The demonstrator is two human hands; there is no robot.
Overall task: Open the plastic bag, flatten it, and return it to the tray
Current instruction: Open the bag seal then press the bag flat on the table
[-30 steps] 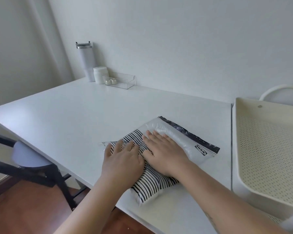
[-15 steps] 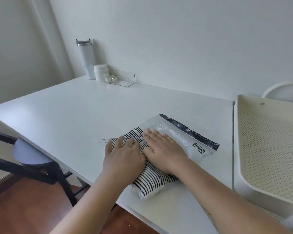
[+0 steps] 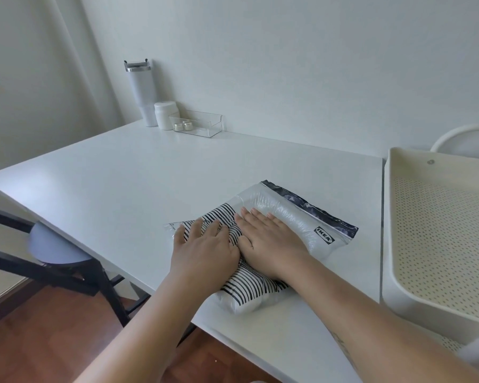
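A clear plastic zip bag (image 3: pixel 296 217) with black stripes, a dark zip strip and a printed logo lies on the white table (image 3: pixel 150 175), near its front edge. It still looks puffy under the zip strip. My left hand (image 3: pixel 205 244) rests palm down on the striped part, fingers spread. My right hand (image 3: pixel 266 239) lies flat beside it, touching it, pressing on the bag's middle. The cream perforated tray (image 3: pixel 437 217) stands to the right of the bag, a small gap away.
At the back left of the table stand a white tumbler (image 3: pixel 143 92), a white jar (image 3: pixel 165 114) and a clear box (image 3: pixel 202 125) with small items. A dark chair (image 3: pixel 53 252) sits at the left below the table's edge. A white round chair back (image 3: pixel 465 136) shows behind the tray.
Both hands stay pressed flat on the bag, with hardly any shift. The view has tilted slightly, nothing else moved.
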